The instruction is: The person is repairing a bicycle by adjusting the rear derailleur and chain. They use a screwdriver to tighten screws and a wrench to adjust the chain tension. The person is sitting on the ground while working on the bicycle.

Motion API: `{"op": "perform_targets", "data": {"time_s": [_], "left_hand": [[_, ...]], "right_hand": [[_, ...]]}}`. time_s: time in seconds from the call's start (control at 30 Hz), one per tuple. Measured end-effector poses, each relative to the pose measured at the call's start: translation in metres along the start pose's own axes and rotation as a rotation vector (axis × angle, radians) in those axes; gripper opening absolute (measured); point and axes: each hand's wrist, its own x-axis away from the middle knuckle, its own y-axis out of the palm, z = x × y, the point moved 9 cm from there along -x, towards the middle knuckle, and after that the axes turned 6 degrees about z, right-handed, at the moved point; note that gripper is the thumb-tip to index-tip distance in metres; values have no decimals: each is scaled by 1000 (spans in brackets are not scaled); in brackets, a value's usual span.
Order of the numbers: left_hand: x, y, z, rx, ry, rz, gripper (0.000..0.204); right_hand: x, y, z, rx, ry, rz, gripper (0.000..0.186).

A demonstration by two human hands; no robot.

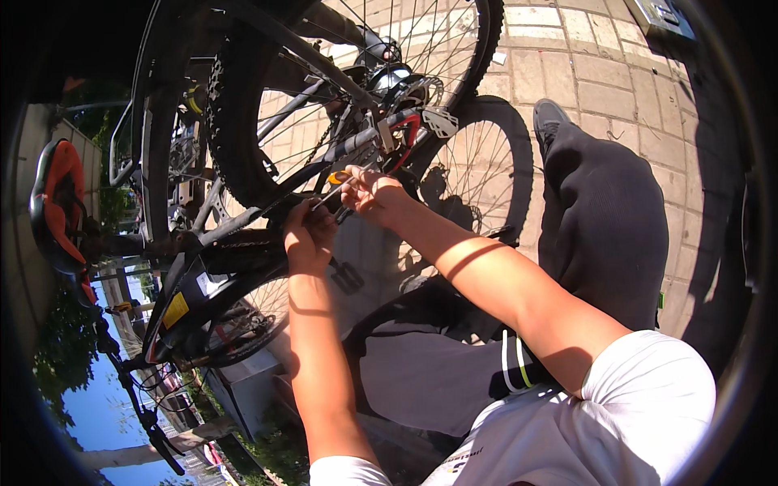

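Observation:
A dark grey bicycle with knobby tyres stands close in front of me. My right hand (371, 196) is closed on a thin screwdriver (327, 197), with an orange-yellow handle end at its fingertips and a metal shaft slanting down to the left. Beside the shaft's tip, my left hand (309, 236) is closed against the lower part of the bicycle frame (231, 227); what its fingers grip there is hidden. Just beyond my hands are the rear wheel (409, 40), its hub (393, 78) and a grey pedal (440, 122). A black pedal (347, 277) hangs below my left hand.
A black-and-red saddle (58, 206) and handlebars (146, 417) show at the left. Brick paving (604, 81) lies under the wheel and my shoe (549, 117). A metal box (660, 18) stands at the far right. My bent knees flank the work.

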Motion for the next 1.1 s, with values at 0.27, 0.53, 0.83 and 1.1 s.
{"op": "perform_targets", "data": {"time_s": [0.27,0.53,0.83,1.1], "left_hand": [[2,-19,25,-188,233,175,35],[38,26,52,-1164,806,102,33],[19,9,32,-337,233,217,33],[16,-24,69,-617,471,403,29]], "right_hand": [[-3,-3,1,54,0,153,17],[-6,5,8,-30,-1,108,18],[-10,-2,4,-32,-48,58,15],[-4,-6,13,70,-26,195,12]]}}
